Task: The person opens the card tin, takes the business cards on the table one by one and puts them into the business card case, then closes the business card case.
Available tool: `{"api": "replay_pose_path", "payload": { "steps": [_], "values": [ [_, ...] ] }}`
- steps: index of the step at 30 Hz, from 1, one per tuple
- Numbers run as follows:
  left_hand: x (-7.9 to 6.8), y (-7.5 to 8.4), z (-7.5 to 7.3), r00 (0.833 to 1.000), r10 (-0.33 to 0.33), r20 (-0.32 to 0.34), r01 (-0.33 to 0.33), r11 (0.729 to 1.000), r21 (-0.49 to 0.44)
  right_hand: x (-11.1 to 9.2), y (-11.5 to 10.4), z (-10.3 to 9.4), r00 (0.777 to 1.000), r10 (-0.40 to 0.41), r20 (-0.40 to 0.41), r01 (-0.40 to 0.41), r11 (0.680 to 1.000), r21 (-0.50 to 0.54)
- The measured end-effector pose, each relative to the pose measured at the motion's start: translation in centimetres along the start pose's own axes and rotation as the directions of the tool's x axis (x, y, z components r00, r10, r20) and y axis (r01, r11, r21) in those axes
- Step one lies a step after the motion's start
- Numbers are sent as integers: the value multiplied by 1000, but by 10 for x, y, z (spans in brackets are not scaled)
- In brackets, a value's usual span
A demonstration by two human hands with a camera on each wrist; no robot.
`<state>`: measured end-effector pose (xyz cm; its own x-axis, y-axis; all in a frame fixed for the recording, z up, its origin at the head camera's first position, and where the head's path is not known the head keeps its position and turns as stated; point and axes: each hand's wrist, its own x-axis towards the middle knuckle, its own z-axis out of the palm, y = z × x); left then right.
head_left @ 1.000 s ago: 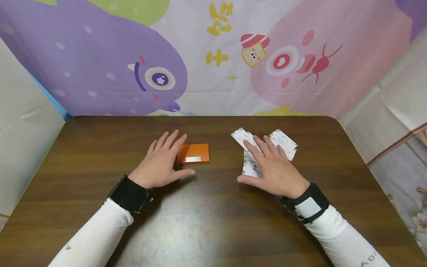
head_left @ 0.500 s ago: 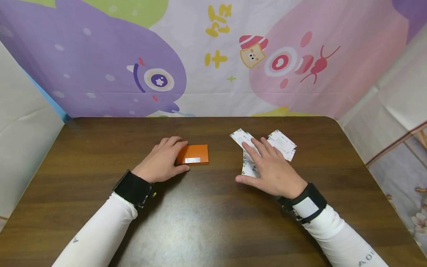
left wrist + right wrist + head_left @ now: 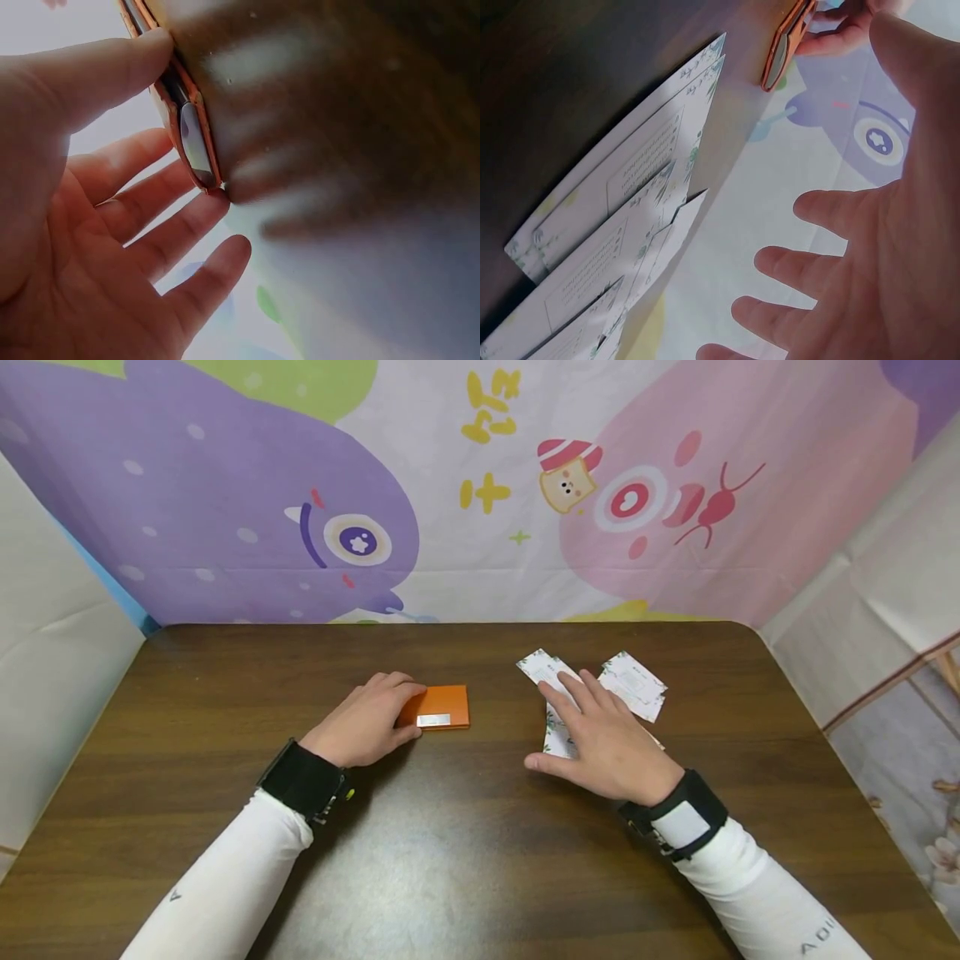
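A flat orange card case (image 3: 448,700) with a silver label lies left of the table's middle. My left hand (image 3: 362,720) grips its left end, thumb on the near edge and fingertips on the far one. In the left wrist view, the case's silver-clasped side (image 3: 198,146) shows between thumb and fingers. Over on the right, my right hand (image 3: 609,750) hovers with spread fingers above several white cards (image 3: 633,683) printed with green leaves. The right wrist view shows these overlapping cards (image 3: 649,142) apart from the palm, which partly covers them in the head view.
The brown wooden table (image 3: 420,860) carries the case and cards. A cartoon-printed cloth (image 3: 465,552) hangs along its far edge, with pale cloth (image 3: 67,610) on the left side.
My left hand has come down from beside the case, and its fingers have closed onto the case's left end. The right hand has shifted slightly left over the cards.
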<state>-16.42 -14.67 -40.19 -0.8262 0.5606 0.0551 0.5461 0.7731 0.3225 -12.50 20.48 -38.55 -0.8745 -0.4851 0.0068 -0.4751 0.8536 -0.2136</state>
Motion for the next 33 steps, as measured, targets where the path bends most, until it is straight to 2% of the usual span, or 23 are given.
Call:
{"api": "replay_pose_path", "payload": {
  "steps": [10, 18, 33],
  "values": [
    [-2, 7, 0, 1000, 23, -2, -23, 1000, 11, 2, -2, 2, 1000, 8, 19, -8, 1000, -18],
    [-3, 16, 3, 999, 46, -5, -46, 998, 36, 5, -3, 5, 999, -48, 8, 49, 998, -32],
    [-7, 37, 10, 996, 93, -7, -93, 994, 57, 11, -12, 10, 992, -124, 37, 125, 992, -24]
  ]
}}
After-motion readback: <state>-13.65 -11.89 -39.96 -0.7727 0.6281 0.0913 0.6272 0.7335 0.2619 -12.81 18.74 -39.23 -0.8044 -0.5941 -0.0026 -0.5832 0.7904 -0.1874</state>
